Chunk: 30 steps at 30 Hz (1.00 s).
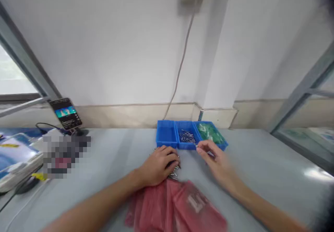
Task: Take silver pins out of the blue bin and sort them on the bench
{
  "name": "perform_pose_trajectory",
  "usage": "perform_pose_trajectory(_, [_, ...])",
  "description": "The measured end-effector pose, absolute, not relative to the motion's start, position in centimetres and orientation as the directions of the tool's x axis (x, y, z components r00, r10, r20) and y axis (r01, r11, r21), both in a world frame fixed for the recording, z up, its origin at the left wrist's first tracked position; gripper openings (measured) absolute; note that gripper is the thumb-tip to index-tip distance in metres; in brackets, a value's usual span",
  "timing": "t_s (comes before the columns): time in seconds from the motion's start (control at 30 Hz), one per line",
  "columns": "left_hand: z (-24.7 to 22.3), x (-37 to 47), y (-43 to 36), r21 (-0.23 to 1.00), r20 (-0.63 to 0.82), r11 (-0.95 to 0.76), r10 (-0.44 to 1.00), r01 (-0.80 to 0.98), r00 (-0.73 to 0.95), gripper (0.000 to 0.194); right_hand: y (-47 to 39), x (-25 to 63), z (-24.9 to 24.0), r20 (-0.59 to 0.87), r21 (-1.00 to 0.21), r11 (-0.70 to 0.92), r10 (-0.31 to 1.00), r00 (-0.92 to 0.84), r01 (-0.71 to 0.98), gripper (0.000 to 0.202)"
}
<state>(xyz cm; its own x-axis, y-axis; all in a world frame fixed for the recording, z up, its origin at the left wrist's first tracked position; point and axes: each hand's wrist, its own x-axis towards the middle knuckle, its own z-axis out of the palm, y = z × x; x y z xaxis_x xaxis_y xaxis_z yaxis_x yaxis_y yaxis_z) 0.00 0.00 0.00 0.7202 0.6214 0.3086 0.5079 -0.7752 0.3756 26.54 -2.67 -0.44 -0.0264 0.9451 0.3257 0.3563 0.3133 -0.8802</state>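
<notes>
The left hand rests palm-down on the tabletop, fingers curled loosely over a small heap of metal pins lying just beyond the pink plastic bags; it covers the heap rather than gripping it. The right hand is raised beside the blue three-compartment tray, thumb and forefinger pinched on what appears to be a single pin; motion blur prevents confirmation. The tray's left compartment shows nothing inside, the middle one holds loose metal pins, and the right one holds green parts. Judgement: the work in hand is a transfer of pins between the heap and the middle compartment, with the right hand at or near the tray's front rim. The next move calls for a fine pinch held steady over the rim, as the pins are thin and liable to slip. A phone on a stand occupies the far left.
</notes>
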Motion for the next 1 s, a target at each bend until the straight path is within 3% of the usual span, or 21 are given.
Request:
perform_pose_trajectory(0.17, [0.0,0.1,-1.0,0.378,0.319,-0.779,0.617,0.5,0.72,0.022,-2.5,26.9,-1.1,0.271,-0.898,0.26,0.962,-0.019,0.354,0.032])
perform_pose_trajectory(0.47, [-0.1,0.1,-0.9,0.387,0.326,-0.778,0.617,0.494,0.716,0.022,-2.9,26.3,-0.2,0.108,-0.973,0.117,0.992,-0.059,0.197,0.044])
perform_pose_trajectory(1.0, [-0.2,0.1,-0.8,0.383,0.323,-0.782,0.612,0.492,0.721,0.022,-2.5,26.4,-1.3,0.162,-0.974,0.169,0.985,-0.058,0.15,0.034])
